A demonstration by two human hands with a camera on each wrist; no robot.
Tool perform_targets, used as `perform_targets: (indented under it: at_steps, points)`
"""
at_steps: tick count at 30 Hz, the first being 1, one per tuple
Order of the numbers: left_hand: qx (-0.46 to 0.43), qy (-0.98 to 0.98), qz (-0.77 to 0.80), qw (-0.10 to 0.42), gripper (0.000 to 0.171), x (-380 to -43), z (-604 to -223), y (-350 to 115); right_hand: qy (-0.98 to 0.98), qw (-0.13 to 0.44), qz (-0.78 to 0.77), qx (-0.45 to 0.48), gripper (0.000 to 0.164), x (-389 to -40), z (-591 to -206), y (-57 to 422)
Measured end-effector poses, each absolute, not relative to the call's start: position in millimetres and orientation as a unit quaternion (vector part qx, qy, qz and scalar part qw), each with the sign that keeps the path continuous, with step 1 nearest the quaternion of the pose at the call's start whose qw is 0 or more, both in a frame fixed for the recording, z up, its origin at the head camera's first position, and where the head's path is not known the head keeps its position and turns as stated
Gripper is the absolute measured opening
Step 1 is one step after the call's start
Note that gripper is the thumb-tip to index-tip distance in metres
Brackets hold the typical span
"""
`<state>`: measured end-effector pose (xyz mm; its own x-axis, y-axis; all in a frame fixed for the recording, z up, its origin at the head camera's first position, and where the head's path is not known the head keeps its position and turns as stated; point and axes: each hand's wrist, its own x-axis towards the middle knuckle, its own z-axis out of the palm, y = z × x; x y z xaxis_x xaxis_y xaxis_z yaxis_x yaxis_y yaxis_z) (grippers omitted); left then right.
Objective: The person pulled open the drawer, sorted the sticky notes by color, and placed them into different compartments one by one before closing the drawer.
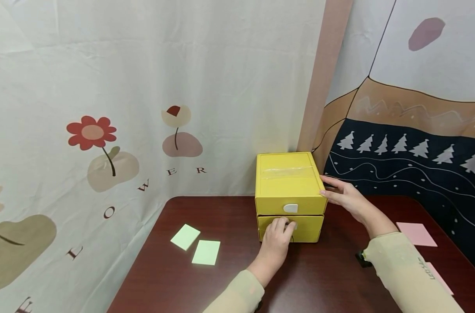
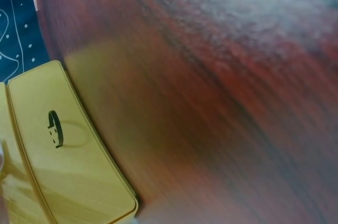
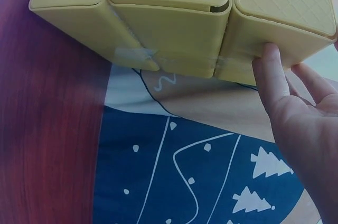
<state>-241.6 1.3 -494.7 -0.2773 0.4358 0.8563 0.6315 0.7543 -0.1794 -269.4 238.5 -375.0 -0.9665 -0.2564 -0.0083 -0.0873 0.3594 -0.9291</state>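
A yellow drawer box [image 1: 286, 184] stands at the back of the table, with clear tape across its top. Its upper drawer has a white handle [image 1: 290, 208]. My left hand [image 1: 274, 241] pinches the handle of the drawer below [image 1: 312, 226], its fingers curled and covering most of that handle. In the left wrist view a lower drawer front [image 2: 68, 171] carries a dark curved handle [image 2: 59, 129]. My right hand [image 1: 347, 200] rests with extended fingers against the box's right side. Three stacked sections show in the right wrist view, with fingertips [image 3: 270, 52] on the end one.
Two pale green sticky-note pads [image 1: 185, 237] lie left of the box on the dark red table [image 1: 155, 278]. Pink notes [image 1: 416, 234] lie at the right, one partly behind the right sleeve. Printed curtains [image 1: 229, 87] hang close behind the box.
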Motion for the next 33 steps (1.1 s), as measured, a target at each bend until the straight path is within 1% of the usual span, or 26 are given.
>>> perform_targets:
  at_steps: [7,12,18,26,33]
  points:
    - [-0.339,-0.798,-0.102,0.487,0.017,-239,-503,-2,0.821,0.081,-0.555,-0.102,0.071,-270,-375,238]
    - [-0.346,-0.803,-0.108,0.474,0.02,-235,-503,-4,0.823,0.08,-0.554,-0.097,0.072,-270,-375,240]
    - [-0.353,-0.795,-0.113,0.481,0.027,-234,-504,-5,0.822,0.084,-0.555,-0.095,0.072,-270,-375,240]
    - [-0.359,-0.799,-0.115,0.469,0.018,-226,-501,-8,0.821,0.081,-0.556,-0.102,0.071,-270,-375,240]
    - [-0.361,-0.799,-0.111,0.468,0.018,-222,-499,-9,0.826,0.084,-0.55,-0.09,0.073,-270,-376,239]
